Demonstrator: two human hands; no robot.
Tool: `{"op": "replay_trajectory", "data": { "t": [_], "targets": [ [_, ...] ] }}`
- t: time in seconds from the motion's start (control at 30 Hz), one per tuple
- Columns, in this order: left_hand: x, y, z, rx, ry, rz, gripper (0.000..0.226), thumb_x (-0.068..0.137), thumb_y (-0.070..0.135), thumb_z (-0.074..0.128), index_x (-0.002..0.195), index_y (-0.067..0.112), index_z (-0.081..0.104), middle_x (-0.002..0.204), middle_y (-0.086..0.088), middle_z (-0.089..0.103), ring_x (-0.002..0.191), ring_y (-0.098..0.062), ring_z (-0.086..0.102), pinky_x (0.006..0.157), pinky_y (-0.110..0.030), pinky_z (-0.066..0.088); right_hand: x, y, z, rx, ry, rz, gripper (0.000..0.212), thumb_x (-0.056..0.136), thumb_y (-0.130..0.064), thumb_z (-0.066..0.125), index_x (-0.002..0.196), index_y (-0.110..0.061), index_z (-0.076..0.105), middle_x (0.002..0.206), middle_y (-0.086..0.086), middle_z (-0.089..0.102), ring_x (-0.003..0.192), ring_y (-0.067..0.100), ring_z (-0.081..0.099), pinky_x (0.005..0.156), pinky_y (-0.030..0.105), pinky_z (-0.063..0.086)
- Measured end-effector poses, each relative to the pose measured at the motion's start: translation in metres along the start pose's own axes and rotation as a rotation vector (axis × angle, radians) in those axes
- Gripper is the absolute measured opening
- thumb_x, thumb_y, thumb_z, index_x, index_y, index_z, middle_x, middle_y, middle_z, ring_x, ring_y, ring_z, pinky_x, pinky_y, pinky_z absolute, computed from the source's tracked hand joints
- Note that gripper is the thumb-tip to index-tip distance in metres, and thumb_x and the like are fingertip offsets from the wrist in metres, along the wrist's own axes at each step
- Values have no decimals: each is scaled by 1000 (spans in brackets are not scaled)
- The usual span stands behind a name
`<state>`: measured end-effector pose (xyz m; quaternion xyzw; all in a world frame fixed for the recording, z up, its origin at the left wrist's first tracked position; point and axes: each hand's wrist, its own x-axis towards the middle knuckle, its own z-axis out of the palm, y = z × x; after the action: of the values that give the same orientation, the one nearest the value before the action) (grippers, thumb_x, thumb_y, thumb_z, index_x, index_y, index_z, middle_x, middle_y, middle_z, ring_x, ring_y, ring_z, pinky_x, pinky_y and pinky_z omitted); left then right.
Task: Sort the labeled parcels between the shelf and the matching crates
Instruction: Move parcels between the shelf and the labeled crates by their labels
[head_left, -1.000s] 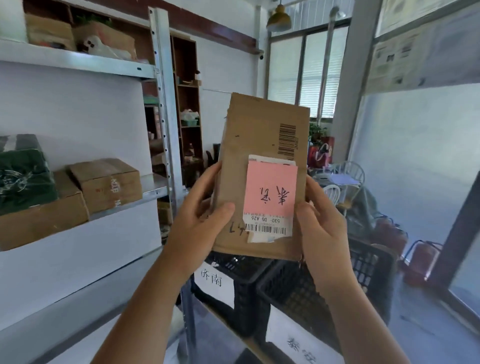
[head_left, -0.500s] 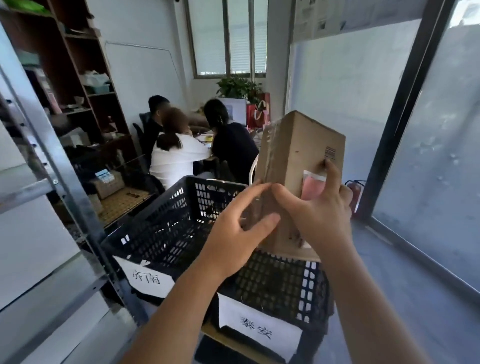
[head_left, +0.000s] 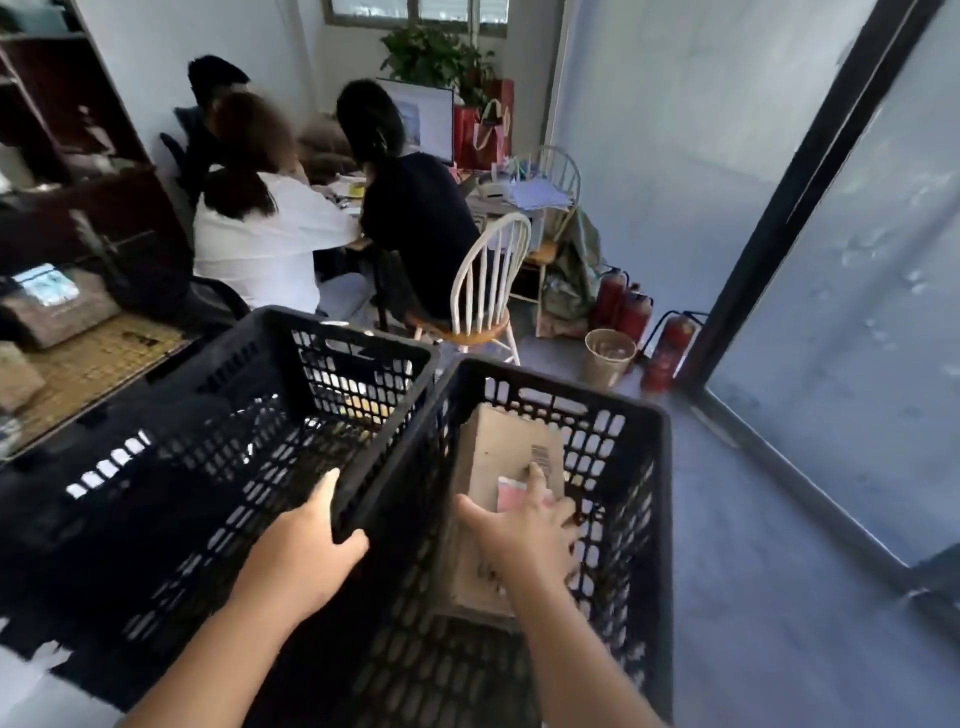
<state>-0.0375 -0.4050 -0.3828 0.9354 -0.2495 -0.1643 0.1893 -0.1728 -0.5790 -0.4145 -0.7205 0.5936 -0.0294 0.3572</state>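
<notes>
- While the left hand (head_left: 306, 551) curls its fingers over the near rim of the right crate (head_left: 631, 431), gripping it, the right hand (head_left: 524, 530) reaches down inside that crate with fingers spread loosely, grasping nothing.
- Brown and cardboard, the parcel (head_left: 498, 467) lies flat on the floor of the right crate, its barcode and pink label (head_left: 511, 496) facing up; the right hand's fingertips (head_left: 537, 475) lie over the label, though whether they touch the box or hover just above it I cannot tell.
- Just beside it on the left stands a second black crate (head_left: 218, 374), touching the first along one wall; no parcel shows in it.
- Beyond the crates, three people sit with their backs turned at a cluttered desk (head_left: 498, 200), a white spindle-back chair (head_left: 483, 291) behind them.
- Red fire extinguishers (head_left: 628, 312) and a small bin (head_left: 608, 356) stand on the floor near the dark door frame (head_left: 769, 234).
</notes>
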Motion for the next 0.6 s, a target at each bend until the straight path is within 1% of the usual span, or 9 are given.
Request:
{"op": "replay_trajectory", "data": {
  "t": [0.03,0.1,0.17,0.2,0.27,0.33,0.4,0.53,0.6],
  "targets": [
    [5,-1,3,27,-2,2,79,93,49,64,162,39,28,99,7,61,86,-17,54,79,-34,47,12,-2,9,13,-7,35,127,57,-93,60,162,-41,9,156,14,26,139,43,37,108,61,42],
    [8,-5,3,-7,-17,22,74,91,50,66,158,41,36,86,12,63,79,-15,59,76,-32,49,34,-8,31,18,-15,98,125,61,-90,65,162,-41,10,158,16,24,141,44,35,108,64,41],
    [7,-7,3,-86,-37,41,69,92,48,66,155,45,39,75,16,67,68,-4,63,67,-21,50,51,-15,53,-11,9,142,123,62,-90,67,161,-41,12,159,17,23,142,45,34,108,66,40],
    [7,-8,3,-120,-46,46,67,92,46,67,154,46,40,69,16,68,61,-2,64,62,-16,47,58,-18,64,-23,26,162,122,63,-90,67,161,-41,13,159,18,23,141,45,35,107,66,40],
    [9,-11,3,-171,-64,43,67,92,46,68,153,47,40,64,15,68,56,-2,65,59,-15,46,70,-24,86,-50,63,190,118,67,-90,65,161,-41,13,161,18,21,141,46,35,105,64,40],
    [13,-15,6,-166,-53,40,67,92,49,66,154,47,39,71,15,68,63,-3,64,65,-15,46,77,-28,104,-93,87,182,105,80,-87,57,163,-42,12,166,18,17,144,45,32,108,61,39],
    [16,-18,9,-168,-47,46,70,93,52,62,157,47,34,84,17,66,78,-5,65,74,-18,47,83,-30,117,-137,115,161,94,89,-82,49,165,-44,9,168,17,14,145,44,32,111,59,38],
    [20,-24,13,-171,-26,86,71,95,53,58,158,44,30,106,17,68,99,-9,62,90,-23,49,90,-26,124,-149,139,161,92,88,-85,46,163,-47,9,168,15,14,145,43,31,110,59,36],
    [19,-25,14,-173,-27,109,71,95,54,57,159,43,28,122,17,67,111,-12,63,96,-26,51,88,-26,119,-136,124,160,93,87,-86,47,163,-48,9,169,14,12,148,43,27,111,61,35]
  ]
}}
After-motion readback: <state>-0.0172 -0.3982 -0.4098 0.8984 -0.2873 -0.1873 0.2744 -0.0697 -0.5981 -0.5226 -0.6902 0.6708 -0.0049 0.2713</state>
